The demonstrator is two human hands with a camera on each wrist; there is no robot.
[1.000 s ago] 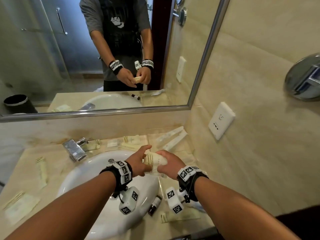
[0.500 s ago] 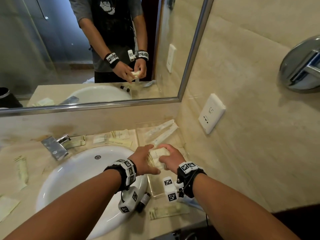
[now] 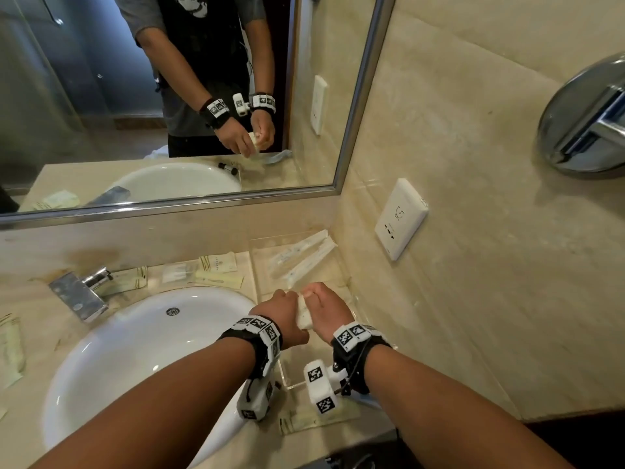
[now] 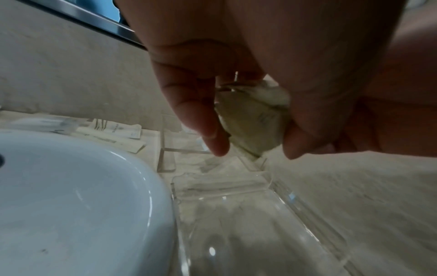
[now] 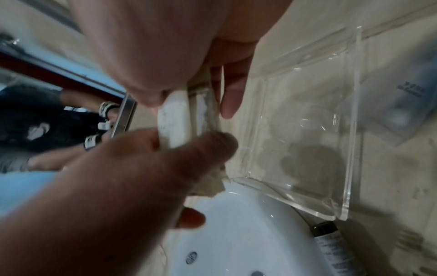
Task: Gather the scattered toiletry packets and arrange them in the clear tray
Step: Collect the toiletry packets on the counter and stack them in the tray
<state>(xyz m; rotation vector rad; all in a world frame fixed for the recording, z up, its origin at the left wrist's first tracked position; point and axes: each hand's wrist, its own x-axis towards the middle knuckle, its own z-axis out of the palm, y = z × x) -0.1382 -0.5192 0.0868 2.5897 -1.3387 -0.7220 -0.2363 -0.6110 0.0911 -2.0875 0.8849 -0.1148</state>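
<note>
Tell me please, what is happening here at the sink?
A person is tidying toiletry packets at a bathroom counter. Both hands, the left hand and the right hand, hold one small white packet together just above the clear tray beside the sink. Two long packets already lie at the tray's far end. More packets are scattered on the counter behind the sink, near the tap.

Hands (image 3: 306,311) lowered — packets (image 3: 303,313) over tray (image 3: 351,319).
</note>
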